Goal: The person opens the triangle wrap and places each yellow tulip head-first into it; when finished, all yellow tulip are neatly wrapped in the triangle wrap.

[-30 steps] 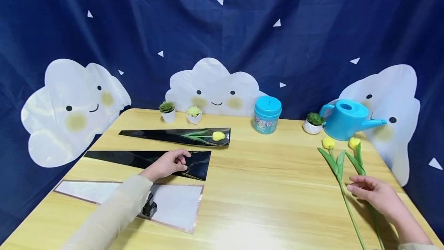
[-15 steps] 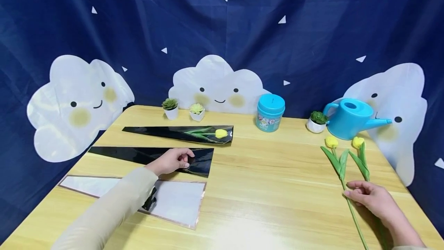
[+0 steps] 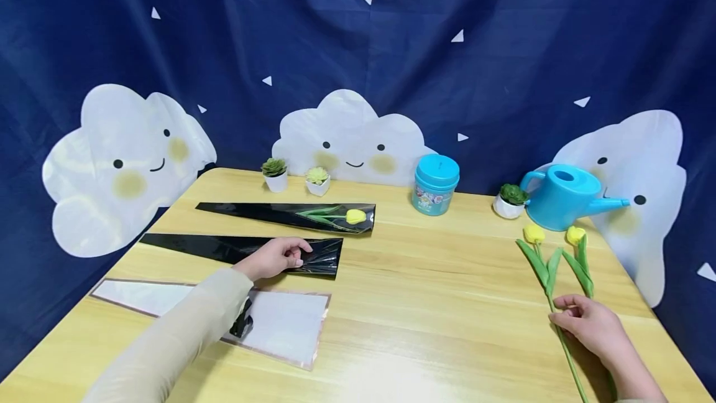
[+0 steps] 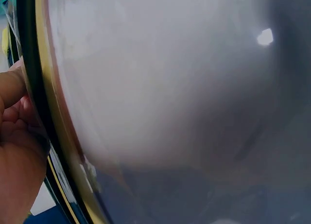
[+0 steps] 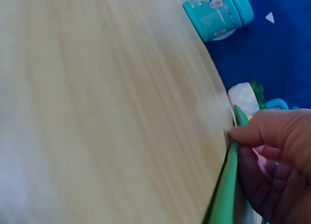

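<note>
My left hand (image 3: pixel 276 258) pinches the open wide end of a flat black flower sleeve (image 3: pixel 327 257), whose surface is wrinkled there. In the left wrist view, the thumb (image 4: pixel 12 88) lies against the sleeve's edge, partly hidden. At the right, my right hand (image 3: pixel 593 325) pinches the green stem of a yellow artificial tulip (image 3: pixel 534 233) between thumb and forefinger. The right wrist view shows the fingertips on that stem (image 5: pixel 225 197). Another yellow tulip (image 3: pixel 576 235) lies just right of it, its stem mostly hidden by the hand.
Behind lies a black sleeve (image 3: pixel 246 211) holding a yellow tulip (image 3: pixel 355 216). Nearer me, a white sleeve (image 3: pixel 285 325) lies under my left forearm. Along the back edge stand small potted succulents (image 3: pixel 275 176), a teal jar (image 3: pixel 436 185) and a blue watering can (image 3: pixel 562 201).
My right hand has shifted left onto the left tulip's stem and its thumb and forefinger have closed on it. The black sleeve's near edge has drawn back and wrinkled at my left hand.
</note>
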Motion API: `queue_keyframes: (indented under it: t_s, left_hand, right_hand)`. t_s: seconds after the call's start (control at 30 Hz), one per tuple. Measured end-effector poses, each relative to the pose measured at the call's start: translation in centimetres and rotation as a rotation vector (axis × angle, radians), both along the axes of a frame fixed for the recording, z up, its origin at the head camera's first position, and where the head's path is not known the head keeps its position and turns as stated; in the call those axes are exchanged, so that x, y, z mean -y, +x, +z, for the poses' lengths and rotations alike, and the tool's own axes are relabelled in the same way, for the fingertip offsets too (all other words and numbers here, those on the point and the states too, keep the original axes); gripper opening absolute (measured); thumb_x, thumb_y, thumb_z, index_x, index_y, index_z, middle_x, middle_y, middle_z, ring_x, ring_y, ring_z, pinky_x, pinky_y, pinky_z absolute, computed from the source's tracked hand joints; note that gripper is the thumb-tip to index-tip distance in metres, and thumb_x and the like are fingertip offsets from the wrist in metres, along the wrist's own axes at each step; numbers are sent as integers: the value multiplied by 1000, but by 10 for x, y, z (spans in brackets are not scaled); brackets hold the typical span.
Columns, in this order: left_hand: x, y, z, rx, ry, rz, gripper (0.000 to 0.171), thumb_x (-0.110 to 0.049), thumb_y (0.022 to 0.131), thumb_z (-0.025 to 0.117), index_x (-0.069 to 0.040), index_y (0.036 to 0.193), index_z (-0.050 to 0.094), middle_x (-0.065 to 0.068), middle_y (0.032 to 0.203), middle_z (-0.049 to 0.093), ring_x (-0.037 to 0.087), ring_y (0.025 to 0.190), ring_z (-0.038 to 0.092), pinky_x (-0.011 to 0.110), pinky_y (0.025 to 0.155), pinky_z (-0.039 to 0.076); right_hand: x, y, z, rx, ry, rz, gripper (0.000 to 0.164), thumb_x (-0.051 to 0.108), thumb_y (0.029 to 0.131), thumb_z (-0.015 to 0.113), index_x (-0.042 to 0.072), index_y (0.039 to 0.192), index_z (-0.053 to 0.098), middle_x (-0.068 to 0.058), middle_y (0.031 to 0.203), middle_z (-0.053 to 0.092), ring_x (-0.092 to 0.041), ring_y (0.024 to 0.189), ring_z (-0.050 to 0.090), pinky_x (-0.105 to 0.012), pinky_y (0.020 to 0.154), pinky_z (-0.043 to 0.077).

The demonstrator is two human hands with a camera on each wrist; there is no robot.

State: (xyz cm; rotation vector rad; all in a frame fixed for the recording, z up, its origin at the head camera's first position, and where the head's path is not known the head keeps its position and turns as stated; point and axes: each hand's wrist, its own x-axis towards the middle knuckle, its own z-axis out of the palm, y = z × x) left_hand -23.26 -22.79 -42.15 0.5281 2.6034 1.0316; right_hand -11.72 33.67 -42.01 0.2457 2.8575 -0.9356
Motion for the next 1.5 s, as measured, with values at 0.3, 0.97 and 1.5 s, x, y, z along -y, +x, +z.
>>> queue_keyframes:
  t_s: [0.3,0.97,1.5]
  left_hand:
    - [4,0,0,107,136,5,24,3,92,51,-4,113,59,5,79,48,18,72,44,30,68,39]
    - [3,1,2,159,195,1,20,4,93,49,0,108,61,5,79,50,17,72,46,29,70,41]
    - [-10,0,0,147,176,-62,21,1,93,49,-3,109,62,3,77,48,16,70,44,28,70,38]
  right_hand:
    - [4,-3,5,-34,54,-40,35,18,82,60,-10,103,58,-10,83,63,-15,69,55,-27,61,41]
    - [42,-12,12,-189,-282,-149,37,3,83,51,-16,116,47,8,69,49,-2,55,46,-22,51,43]
    - [109,-41,32,-374,-777,-353,22,-6,82,48,0,103,50,13,62,53,-1,51,50,-16,52,45]
